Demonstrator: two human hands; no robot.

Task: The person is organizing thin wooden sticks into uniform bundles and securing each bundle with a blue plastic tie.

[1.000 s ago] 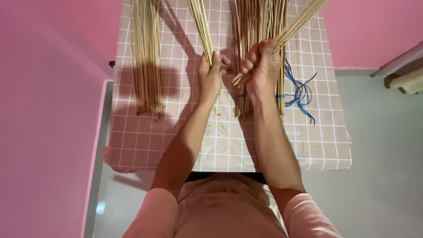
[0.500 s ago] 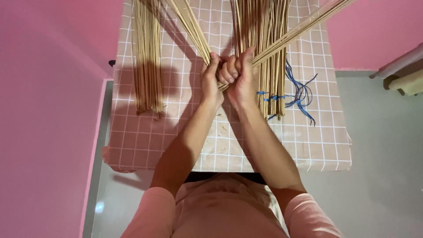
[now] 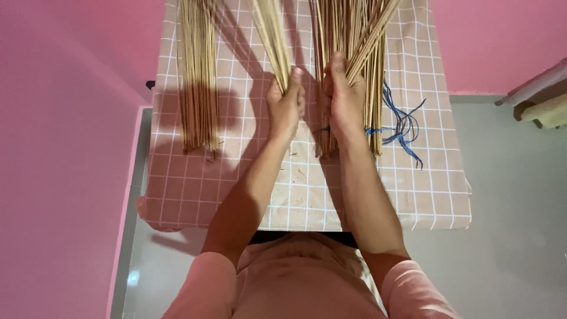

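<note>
I am working over the checked table cloth point(image 3: 195, 195), where a big pile of thin sticks point(image 3: 348, 35) is lying under my right hand point(image 3: 344, 97). My hands, pressed together half a second ago, are now parting: my left hand point(image 3: 285, 106) is clenching a small bundle point(image 3: 273, 35), my right gripping a few sticks of its own.

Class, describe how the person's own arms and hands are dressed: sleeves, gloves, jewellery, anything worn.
Both arms are bare from the hands up to short, pale pink sleeves that end above the elbows. The left hand and the right hand are bare too: no gloves, and no rings, watch or bracelets can be seen.
</note>
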